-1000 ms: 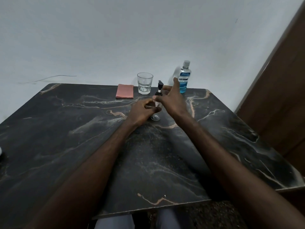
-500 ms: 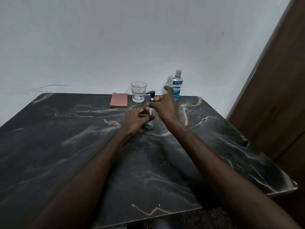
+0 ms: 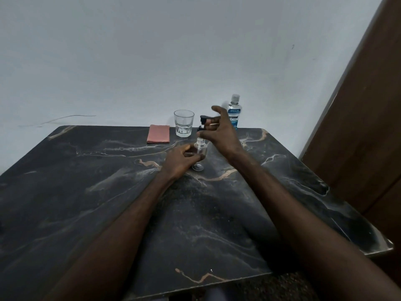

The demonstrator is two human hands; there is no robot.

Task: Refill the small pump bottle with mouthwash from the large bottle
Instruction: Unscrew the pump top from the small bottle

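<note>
Black veined table (image 3: pixel 86 192); pink cloth (image 3: pixel 158 133); blue mouthwash (image 3: pixel 235 114).

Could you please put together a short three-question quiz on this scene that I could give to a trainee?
1. True or false: the cap of the large mouthwash bottle is already off.
2. Which hand holds the black pump head over the small clear bottle? A) left B) right C) neither
3. Fill in: the pink cloth lies to the ____ of the glass as the camera sees it.

Key
1. False: the cap is on, and the bottle stands at the back of the table.
2. B: the right hand pinches it; the left hand steadies the bottle.
3. left
</note>
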